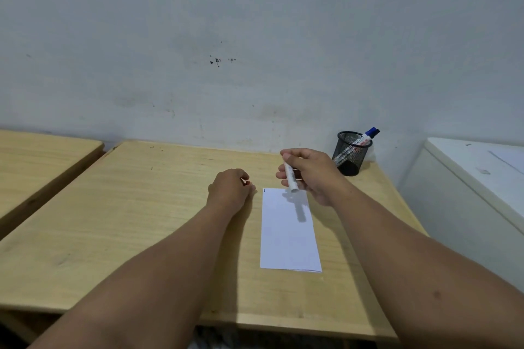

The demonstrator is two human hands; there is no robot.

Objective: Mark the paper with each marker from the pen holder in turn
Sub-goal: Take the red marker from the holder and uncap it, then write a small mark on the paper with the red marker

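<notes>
A narrow white paper (289, 238) lies on the wooden table (141, 221), with a short dark mark at its top left corner. My right hand (312, 176) holds a white marker (290, 178) above the paper's top edge, its lower end pointing down. My left hand (231, 188) rests on the table just left of the paper, fingers curled around something small and red, probably the marker's cap (248, 183). A black mesh pen holder (351, 153) stands at the back right with a blue-capped marker (368, 134) leaning in it.
A second wooden table (37, 167) stands to the left, separated by a gap. A white cabinet or appliance (467, 193) sits to the right of the table. A stained grey wall runs behind.
</notes>
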